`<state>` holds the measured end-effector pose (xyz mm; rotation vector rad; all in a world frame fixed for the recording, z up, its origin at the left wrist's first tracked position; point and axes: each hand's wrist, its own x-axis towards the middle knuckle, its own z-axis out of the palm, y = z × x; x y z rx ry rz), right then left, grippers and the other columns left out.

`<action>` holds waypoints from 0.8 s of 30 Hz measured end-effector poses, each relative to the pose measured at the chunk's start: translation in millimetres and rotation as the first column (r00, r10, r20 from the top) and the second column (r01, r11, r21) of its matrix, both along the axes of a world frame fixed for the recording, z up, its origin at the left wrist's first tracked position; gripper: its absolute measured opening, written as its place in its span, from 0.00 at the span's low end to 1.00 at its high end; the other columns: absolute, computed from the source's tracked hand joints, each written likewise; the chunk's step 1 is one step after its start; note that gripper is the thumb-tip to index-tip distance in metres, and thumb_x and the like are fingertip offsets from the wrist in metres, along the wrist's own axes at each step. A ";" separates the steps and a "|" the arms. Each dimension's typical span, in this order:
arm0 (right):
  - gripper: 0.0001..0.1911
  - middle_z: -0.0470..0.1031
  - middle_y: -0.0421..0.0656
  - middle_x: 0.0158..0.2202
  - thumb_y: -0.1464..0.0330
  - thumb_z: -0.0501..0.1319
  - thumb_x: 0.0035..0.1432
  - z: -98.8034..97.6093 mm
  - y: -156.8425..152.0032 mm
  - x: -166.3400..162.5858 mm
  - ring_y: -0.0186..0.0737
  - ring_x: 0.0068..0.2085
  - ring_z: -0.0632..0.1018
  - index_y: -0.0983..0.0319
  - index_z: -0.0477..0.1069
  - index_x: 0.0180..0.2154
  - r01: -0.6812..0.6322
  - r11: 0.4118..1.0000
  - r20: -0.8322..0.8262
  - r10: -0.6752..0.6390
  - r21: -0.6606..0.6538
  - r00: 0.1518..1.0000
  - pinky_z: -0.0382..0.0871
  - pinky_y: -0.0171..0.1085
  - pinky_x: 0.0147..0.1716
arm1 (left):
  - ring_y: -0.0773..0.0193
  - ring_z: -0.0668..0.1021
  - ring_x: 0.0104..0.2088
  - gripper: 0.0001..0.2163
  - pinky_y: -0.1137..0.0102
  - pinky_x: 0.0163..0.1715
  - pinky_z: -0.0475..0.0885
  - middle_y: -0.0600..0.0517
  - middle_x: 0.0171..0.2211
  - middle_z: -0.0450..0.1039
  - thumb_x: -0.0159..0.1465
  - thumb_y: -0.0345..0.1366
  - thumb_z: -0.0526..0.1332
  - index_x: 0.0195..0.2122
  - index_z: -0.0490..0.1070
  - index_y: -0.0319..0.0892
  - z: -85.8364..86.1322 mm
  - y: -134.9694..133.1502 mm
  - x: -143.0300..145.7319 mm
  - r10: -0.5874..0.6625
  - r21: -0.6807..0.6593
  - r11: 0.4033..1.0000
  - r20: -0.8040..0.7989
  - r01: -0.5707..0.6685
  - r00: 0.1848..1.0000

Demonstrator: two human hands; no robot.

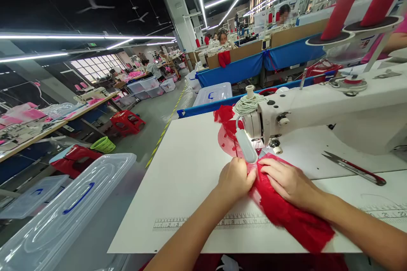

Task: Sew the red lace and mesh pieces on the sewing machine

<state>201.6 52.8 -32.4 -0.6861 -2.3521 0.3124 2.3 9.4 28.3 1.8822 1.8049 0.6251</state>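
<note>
A red fabric piece (292, 220) lies on the white sewing table (184, 178) and runs under the head of a white sewing machine (318, 110). My left hand (235, 178) is curled, its fingers pinching the fabric's edge just in front of the needle area. My right hand (288, 180) lies flat on the fabric with fingers stretched toward the presser foot. More red fabric (227, 129) trails out behind the machine head. A small white lamp (246, 146) hangs over the needle and hides it.
Thread snips (352, 168) lie on the table at right. Two red thread cones (340, 15) stand on top of the machine. Clear plastic bins (66, 216) sit at lower left. A printed ruler (222, 222) runs along the table's front edge. Other people work at distant stations.
</note>
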 end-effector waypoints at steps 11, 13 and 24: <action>0.25 0.81 0.48 0.53 0.77 0.50 0.63 -6.8 3.7 5.4 0.47 0.51 0.81 0.59 0.75 0.56 0.013 1.000 0.050 -0.012 -0.017 0.999 0.79 0.48 0.52 | 0.59 0.75 0.37 0.05 0.66 0.39 0.73 0.48 0.38 0.71 0.68 0.29 0.53 0.36 0.63 0.45 -17.3 2.6 11.3 -0.220 0.177 0.957 -0.079 0.231 0.972; 0.24 0.81 0.48 0.54 0.78 0.51 0.63 -1.5 4.3 7.4 0.46 0.52 0.81 0.60 0.75 0.55 -0.021 1.000 0.079 0.022 -0.006 0.997 0.78 0.47 0.54 | 0.58 0.75 0.36 0.04 0.65 0.37 0.73 0.47 0.37 0.71 0.70 0.32 0.53 0.37 0.63 0.45 -22.3 0.5 6.0 -0.325 0.230 0.909 -0.130 0.347 0.937; 0.25 0.80 0.48 0.56 0.78 0.50 0.61 -5.8 3.5 5.3 0.45 0.54 0.80 0.61 0.75 0.55 0.026 0.999 0.031 -0.027 0.046 0.999 0.76 0.46 0.57 | 0.51 0.77 0.38 0.09 0.61 0.32 0.75 0.38 0.45 0.76 0.70 0.34 0.53 0.47 0.70 0.38 -28.4 -5.6 3.7 -0.285 0.267 0.865 -0.435 0.424 0.854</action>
